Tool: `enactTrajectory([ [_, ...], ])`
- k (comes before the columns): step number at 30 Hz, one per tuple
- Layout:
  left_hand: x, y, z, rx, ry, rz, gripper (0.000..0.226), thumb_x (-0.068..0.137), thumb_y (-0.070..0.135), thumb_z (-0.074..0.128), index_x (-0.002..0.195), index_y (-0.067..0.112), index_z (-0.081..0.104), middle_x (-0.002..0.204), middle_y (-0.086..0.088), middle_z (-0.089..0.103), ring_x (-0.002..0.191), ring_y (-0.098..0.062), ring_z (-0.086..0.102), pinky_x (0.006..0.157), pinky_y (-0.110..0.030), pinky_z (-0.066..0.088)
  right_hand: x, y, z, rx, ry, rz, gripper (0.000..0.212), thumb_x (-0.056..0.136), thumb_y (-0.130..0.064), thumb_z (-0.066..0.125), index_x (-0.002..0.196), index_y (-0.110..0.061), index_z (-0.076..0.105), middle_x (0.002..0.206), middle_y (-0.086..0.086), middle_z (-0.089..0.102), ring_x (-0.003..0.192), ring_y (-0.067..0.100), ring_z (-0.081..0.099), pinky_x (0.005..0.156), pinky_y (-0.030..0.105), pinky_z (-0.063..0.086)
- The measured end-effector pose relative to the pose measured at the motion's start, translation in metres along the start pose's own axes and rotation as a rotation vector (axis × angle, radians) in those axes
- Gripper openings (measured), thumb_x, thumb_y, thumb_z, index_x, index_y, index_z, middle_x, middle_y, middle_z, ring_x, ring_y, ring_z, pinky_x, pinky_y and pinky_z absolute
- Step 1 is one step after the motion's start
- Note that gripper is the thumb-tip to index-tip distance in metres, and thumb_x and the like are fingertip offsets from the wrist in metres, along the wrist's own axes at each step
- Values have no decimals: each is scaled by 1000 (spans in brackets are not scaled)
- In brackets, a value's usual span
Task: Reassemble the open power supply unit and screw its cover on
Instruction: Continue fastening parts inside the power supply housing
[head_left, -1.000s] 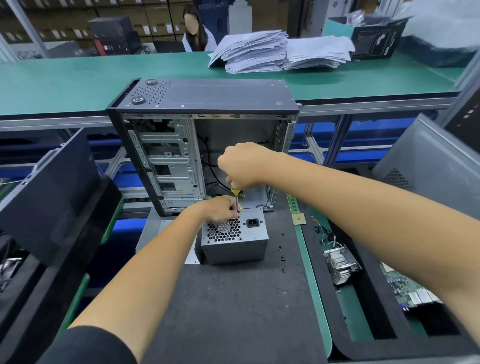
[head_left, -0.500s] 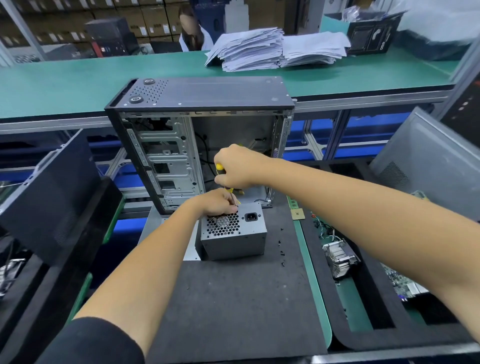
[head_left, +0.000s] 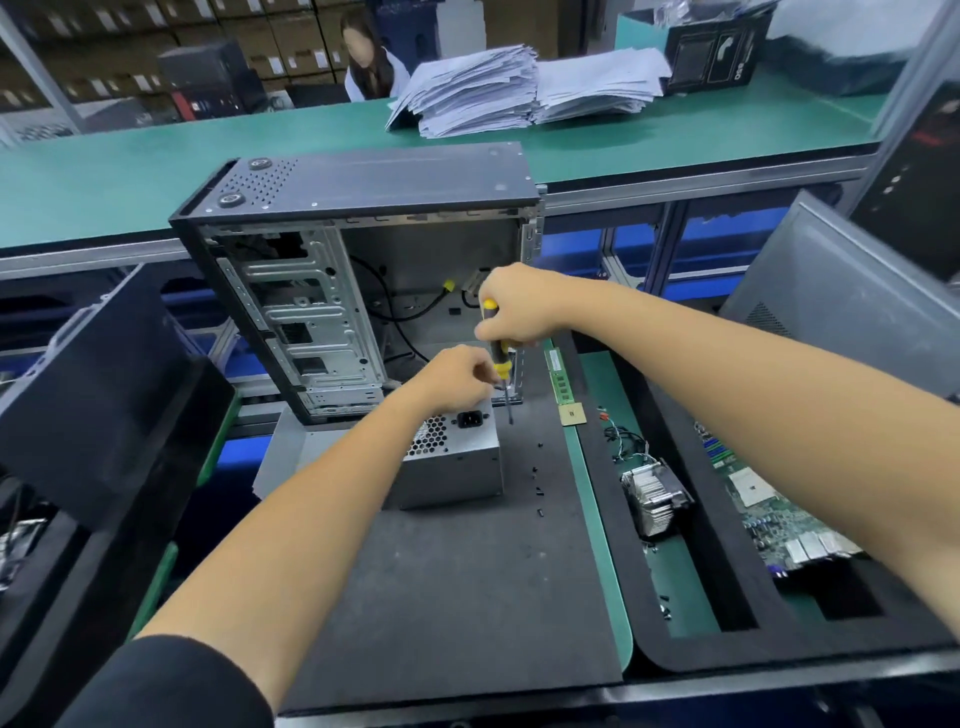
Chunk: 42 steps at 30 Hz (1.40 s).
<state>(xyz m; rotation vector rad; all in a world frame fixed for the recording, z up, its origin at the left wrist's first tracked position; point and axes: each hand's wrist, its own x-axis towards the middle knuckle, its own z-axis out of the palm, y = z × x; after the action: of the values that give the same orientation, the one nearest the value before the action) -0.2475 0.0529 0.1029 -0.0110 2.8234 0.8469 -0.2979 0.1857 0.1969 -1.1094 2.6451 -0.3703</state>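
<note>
The grey power supply unit (head_left: 457, 462) stands on the dark foam mat (head_left: 457, 582), its honeycomb fan grille and black power socket facing up. My left hand (head_left: 457, 379) hovers over its far top edge with the fingers curled near the screwdriver shaft; whether it pinches a screw is hidden. My right hand (head_left: 519, 306) grips the yellow and black screwdriver (head_left: 500, 358) upright, the tip hanging just past the unit's far right corner, clear of the unit.
An open black computer case (head_left: 358, 270) stands right behind the unit. Several small black screws (head_left: 537, 480) lie on the mat to the right. A memory stick (head_left: 558, 376), CPU chip (head_left: 572, 415), heatsink (head_left: 655, 496) and motherboard (head_left: 769, 514) lie further right. Side panels lean at both sides.
My right hand lifted the screwdriver off the unit's top and moved it right, past the corner. My left hand stayed over the unit's far edge.
</note>
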Motion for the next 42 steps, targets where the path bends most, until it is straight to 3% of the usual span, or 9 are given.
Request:
enactTrajectory([
  [3,4,29,22,-5,8,13,11,83,9,53,72,8,51,66,-3,48,60,-20,37,51,-29,29,-10,14,7,-109,-115,6,33,88,-21,49,62,-3,57,58,13,68,55,26,67,51,27,49],
  [6,5,44,46,176,-20,27,17,87,8,46,71,5,45,66,-8,47,67,-27,39,53,-32,28,-21,35,19,-95,-128,0,33,88,-18,48,58,-5,49,51,10,63,45,23,62,48,25,46],
  [12,2,53,94,466,-220,35,12,84,3,48,89,2,60,99,-20,64,89,-36,61,72,-40,50,-40,75,50,-1,-258,57,24,86,-16,50,65,-3,51,53,11,64,52,21,66,64,32,57],
  [17,0,44,132,663,-237,-40,27,88,1,48,114,2,54,117,-18,58,106,-35,60,77,-40,49,-45,87,79,5,-304,62,31,84,-15,48,92,9,66,53,10,65,35,9,52,40,16,42],
  [20,0,38,144,606,-271,-74,26,85,-1,49,111,4,55,115,-18,58,102,-35,61,75,-39,49,-45,90,90,13,-305,38,30,82,-15,49,90,8,66,43,5,60,34,10,51,37,14,36],
  [24,0,30,151,531,-298,-120,26,83,0,53,107,9,59,114,-16,60,101,-35,62,77,-38,50,-45,95,97,39,-316,24,29,84,-16,50,90,8,67,63,15,70,31,5,50,32,12,35],
  [35,8,31,154,490,-310,-113,17,87,8,56,103,5,61,113,-14,60,98,-33,62,79,-39,53,-43,99,90,65,-331,41,26,82,-14,52,86,6,67,71,16,72,38,10,54,34,11,36],
  [39,18,52,134,222,-182,-105,18,87,9,55,97,-2,65,107,-17,65,98,-34,60,81,-37,51,-36,92,59,124,-163,48,17,77,-15,60,69,-1,57,59,11,65,42,17,54,40,18,41],
  [42,25,64,101,-61,-6,-90,11,87,10,60,92,2,64,96,-10,66,90,-28,62,77,-32,50,-28,80,24,187,31,55,31,75,-19,62,54,-13,41,48,0,42,44,15,36,44,23,31],
])
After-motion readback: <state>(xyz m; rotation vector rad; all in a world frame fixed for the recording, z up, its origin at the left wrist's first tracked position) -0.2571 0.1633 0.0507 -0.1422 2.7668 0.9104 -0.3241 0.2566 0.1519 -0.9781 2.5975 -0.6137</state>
